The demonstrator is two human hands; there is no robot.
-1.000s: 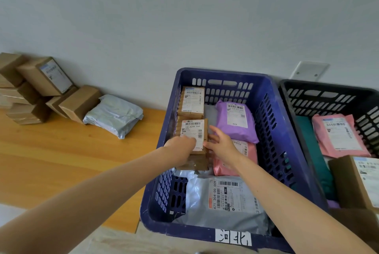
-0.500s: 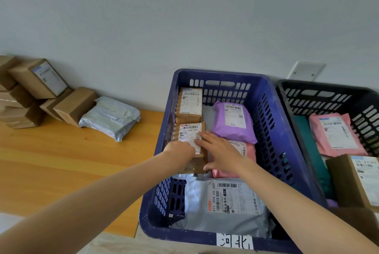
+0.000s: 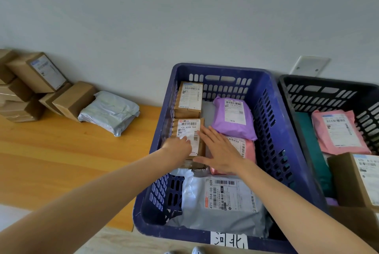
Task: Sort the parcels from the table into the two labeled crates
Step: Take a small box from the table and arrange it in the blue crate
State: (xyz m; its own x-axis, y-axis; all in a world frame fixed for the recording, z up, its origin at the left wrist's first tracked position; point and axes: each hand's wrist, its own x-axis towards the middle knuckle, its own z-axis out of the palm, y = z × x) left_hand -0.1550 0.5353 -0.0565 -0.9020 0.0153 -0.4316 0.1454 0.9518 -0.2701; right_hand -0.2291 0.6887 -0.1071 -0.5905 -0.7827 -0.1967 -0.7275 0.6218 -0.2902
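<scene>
— How many crates?
— Two: one blue crate point(image 3: 272, 122) and one black crate point(image 3: 328, 85).
— Parcels in the blue?
— Five plainly in view: a far box point(image 3: 189, 98), a near box point(image 3: 187, 128), one purple mailer point(image 3: 231, 118), one pink mailer point(image 3: 249, 149) and one grey mailer point(image 3: 225, 208).
— The black?
— One pink bag point(image 3: 340, 132) and one labelled carton point(image 3: 352, 180); the rest is too hidden to count.
— The table point(image 3: 61, 161)?
— One silver mailer point(image 3: 110, 112) and about six brown boxes point(image 3: 73, 98), some cut off.

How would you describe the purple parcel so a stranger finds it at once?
Look into the blue crate, the left one of two. At its far right lies a soft purple parcel, overlapping a pink parcel. No other parcel in this crate is purple.
</scene>
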